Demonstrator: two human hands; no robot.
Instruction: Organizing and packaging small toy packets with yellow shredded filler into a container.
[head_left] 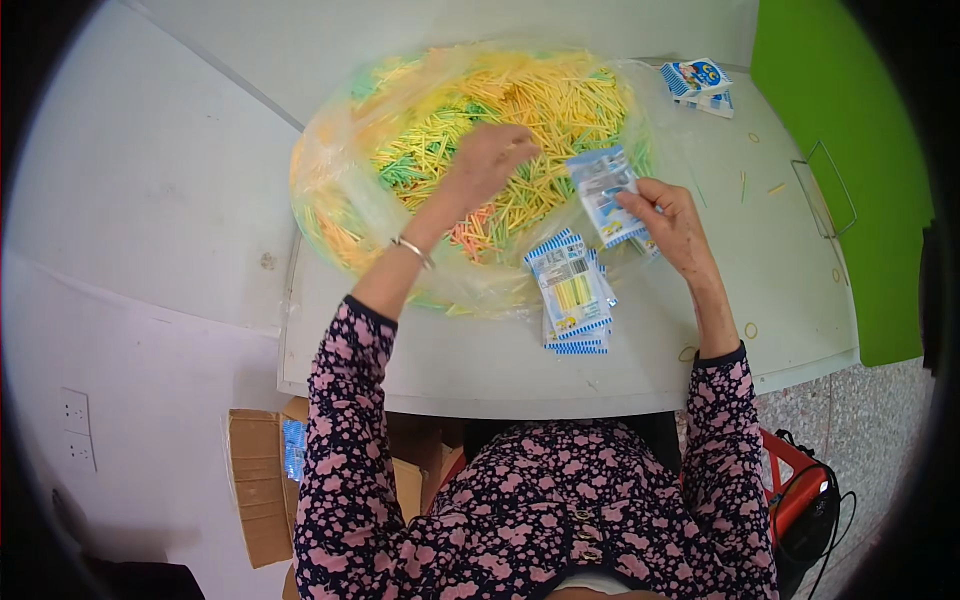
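Note:
My right hand grips a blue and white packet between thumb and fingers, holding it up over the table. Over a big clear plastic bag, my left hand is raised with its fingers curled together; blur hides what they hold, if anything. The bag lies spread open, full of thin sticks in yellow, green and orange-pink. Just below the held packet, a stack of flat packets in the same blue and white rests beside the bag. Yellow-green sticks show through the top packet's window.
More packets lie at the table's far right. A few rubber bands and stray sticks are scattered on the white table. A green panel with a wire handle borders the right side. A cardboard box stands below left.

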